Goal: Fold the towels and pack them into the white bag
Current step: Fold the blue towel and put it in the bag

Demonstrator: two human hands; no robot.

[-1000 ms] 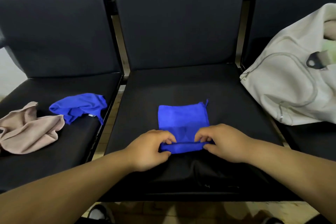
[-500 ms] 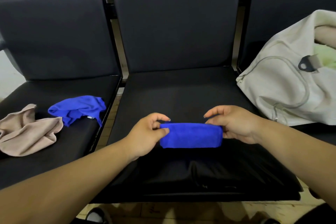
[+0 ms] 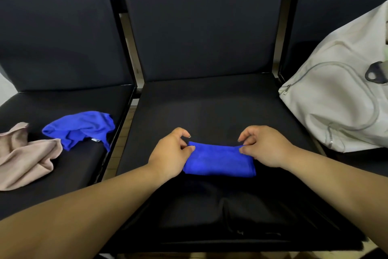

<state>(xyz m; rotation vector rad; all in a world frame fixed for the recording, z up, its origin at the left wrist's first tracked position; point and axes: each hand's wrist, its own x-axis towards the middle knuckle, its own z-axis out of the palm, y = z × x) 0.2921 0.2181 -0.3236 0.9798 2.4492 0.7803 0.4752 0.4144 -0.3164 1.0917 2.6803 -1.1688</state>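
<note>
Pinching the far corners of the folded blue towel between thumb and fingertips, the left hand and right hand are holding it flat on the middle seat; 1.0 s ago it was lying as a taller square, so it is now sitting 1 fold narrower and is likely nearing the move to the white bag at right. Still waiting on the left seat are the crumpled blue towel and beige towel, 2 left to fold. Running off the right edge, the bag is hiding most of its opening and contents.
</note>
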